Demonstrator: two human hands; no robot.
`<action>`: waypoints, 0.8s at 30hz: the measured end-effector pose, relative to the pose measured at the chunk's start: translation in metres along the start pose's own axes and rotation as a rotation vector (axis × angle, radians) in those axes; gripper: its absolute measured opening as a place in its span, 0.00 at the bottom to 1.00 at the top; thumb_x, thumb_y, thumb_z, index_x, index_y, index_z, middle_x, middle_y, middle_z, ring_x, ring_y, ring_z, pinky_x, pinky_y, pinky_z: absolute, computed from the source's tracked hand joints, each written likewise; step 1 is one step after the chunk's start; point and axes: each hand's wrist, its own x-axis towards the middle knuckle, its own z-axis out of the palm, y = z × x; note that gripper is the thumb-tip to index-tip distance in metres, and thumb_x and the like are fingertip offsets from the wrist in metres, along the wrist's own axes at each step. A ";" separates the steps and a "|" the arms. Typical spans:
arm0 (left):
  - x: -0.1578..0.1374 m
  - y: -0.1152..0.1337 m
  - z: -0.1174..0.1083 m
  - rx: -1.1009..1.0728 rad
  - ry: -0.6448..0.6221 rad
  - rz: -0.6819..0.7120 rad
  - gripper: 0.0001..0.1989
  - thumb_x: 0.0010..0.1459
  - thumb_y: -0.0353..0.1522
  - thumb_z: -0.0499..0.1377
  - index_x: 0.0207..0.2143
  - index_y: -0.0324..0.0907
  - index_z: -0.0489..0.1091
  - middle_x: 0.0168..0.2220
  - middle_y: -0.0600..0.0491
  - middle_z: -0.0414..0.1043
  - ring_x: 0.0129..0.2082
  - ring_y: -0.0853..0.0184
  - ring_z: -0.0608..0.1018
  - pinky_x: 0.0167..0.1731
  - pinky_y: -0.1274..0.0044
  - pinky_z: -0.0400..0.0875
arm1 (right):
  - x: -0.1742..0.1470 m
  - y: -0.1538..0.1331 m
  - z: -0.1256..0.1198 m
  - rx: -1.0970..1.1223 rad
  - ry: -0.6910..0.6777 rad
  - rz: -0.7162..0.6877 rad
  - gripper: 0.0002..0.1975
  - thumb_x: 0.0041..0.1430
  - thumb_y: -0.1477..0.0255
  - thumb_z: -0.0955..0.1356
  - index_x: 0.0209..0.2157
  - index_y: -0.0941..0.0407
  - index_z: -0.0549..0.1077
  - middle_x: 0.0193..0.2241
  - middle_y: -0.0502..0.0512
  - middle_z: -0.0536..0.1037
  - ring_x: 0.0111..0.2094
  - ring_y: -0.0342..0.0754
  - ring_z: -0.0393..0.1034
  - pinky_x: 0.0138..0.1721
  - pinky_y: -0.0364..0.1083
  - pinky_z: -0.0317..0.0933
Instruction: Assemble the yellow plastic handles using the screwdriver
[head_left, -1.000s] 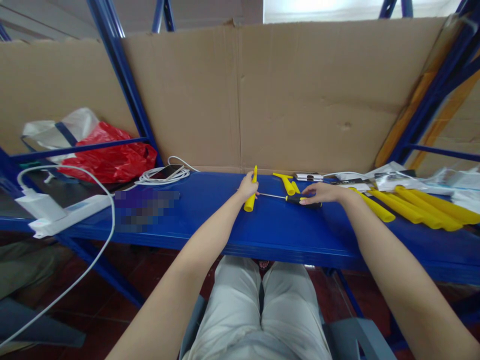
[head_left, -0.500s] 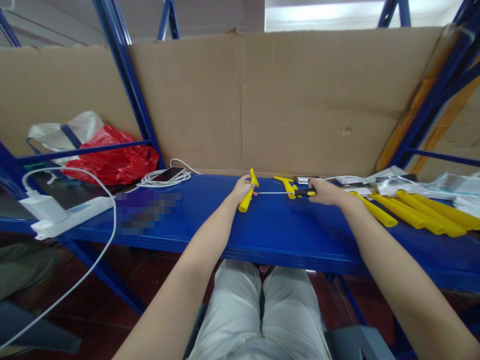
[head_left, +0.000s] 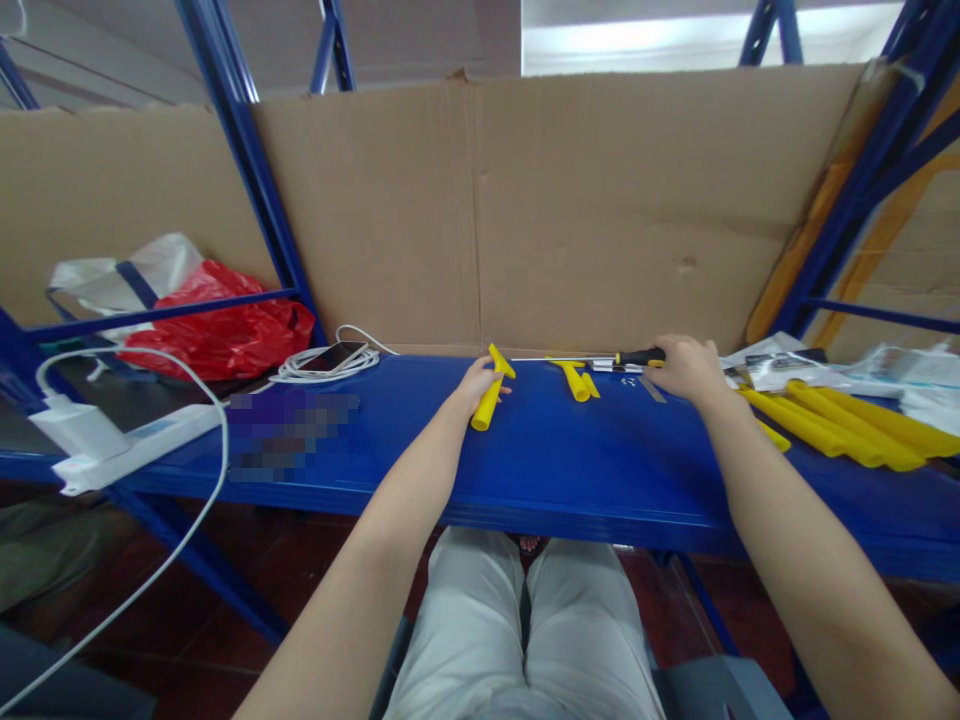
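Observation:
My left hand [head_left: 475, 380] is closed around a yellow T-shaped handle [head_left: 487, 407], which tilts with its crosspiece toward the back of the blue table [head_left: 555, 460]. Toward the back right, my right hand [head_left: 686, 366] grips a screwdriver [head_left: 639, 357] by its black and yellow grip. The long thin shaft points left, near the table's back edge. Between the hands lies a second yellow T-shaped handle [head_left: 576, 383], with a small yellow piece [head_left: 590, 386] beside it. A flat grey strip [head_left: 652, 390] and tiny bits [head_left: 628, 381] lie just left of my right hand.
Several yellow tubes [head_left: 847, 430] lie at the right, with plastic packets [head_left: 795, 365] behind them. At the left are a coiled white cable [head_left: 326, 372], a phone [head_left: 337, 354], a white power strip [head_left: 161, 440] and a red bag [head_left: 225, 320]. Cardboard [head_left: 585, 220] walls the back.
My right hand has moved the screwdriver back and to the right, its shaft away from the yellow handle in my left hand. The left hand keeps its hold and has hardly moved.

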 end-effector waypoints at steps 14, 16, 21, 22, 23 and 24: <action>-0.006 0.002 0.006 0.041 -0.054 0.008 0.27 0.58 0.23 0.51 0.58 0.45 0.53 0.50 0.44 0.71 0.20 0.74 0.76 0.14 0.85 0.64 | -0.001 -0.005 -0.005 0.028 -0.038 0.027 0.15 0.49 0.68 0.63 0.38 0.54 0.73 0.38 0.60 0.77 0.41 0.58 0.66 0.36 0.50 0.53; -0.006 0.002 0.006 0.050 -0.052 0.003 0.26 0.58 0.23 0.51 0.58 0.45 0.53 0.50 0.44 0.71 0.21 0.73 0.77 0.14 0.85 0.64 | -0.001 -0.005 -0.006 0.027 -0.041 0.031 0.15 0.49 0.69 0.63 0.38 0.54 0.74 0.38 0.60 0.77 0.41 0.58 0.66 0.36 0.50 0.54; -0.005 0.002 0.006 0.052 -0.044 0.007 0.25 0.58 0.24 0.52 0.57 0.45 0.55 0.50 0.45 0.71 0.22 0.73 0.77 0.15 0.85 0.65 | -0.002 -0.004 -0.007 0.021 -0.053 0.027 0.15 0.50 0.69 0.62 0.39 0.54 0.74 0.38 0.60 0.77 0.41 0.58 0.66 0.36 0.50 0.54; -0.006 0.002 0.006 0.047 -0.041 0.004 0.26 0.58 0.23 0.52 0.57 0.45 0.55 0.49 0.45 0.71 0.21 0.73 0.77 0.15 0.84 0.65 | -0.002 -0.005 -0.007 0.022 -0.056 0.026 0.15 0.50 0.69 0.62 0.39 0.54 0.74 0.38 0.60 0.76 0.41 0.58 0.66 0.36 0.50 0.54; -0.006 0.002 0.006 0.043 -0.040 0.000 0.26 0.57 0.23 0.52 0.58 0.45 0.55 0.49 0.45 0.71 0.20 0.74 0.76 0.15 0.84 0.65 | -0.002 -0.005 -0.007 0.023 -0.059 0.026 0.15 0.50 0.69 0.62 0.39 0.54 0.74 0.38 0.61 0.76 0.41 0.58 0.66 0.36 0.50 0.54; -0.007 0.003 0.006 0.039 -0.040 -0.004 0.26 0.57 0.22 0.52 0.58 0.45 0.55 0.49 0.44 0.71 0.20 0.74 0.76 0.14 0.84 0.65 | -0.002 -0.005 -0.008 0.023 -0.062 0.028 0.15 0.50 0.69 0.62 0.39 0.55 0.73 0.38 0.61 0.76 0.42 0.58 0.66 0.36 0.50 0.54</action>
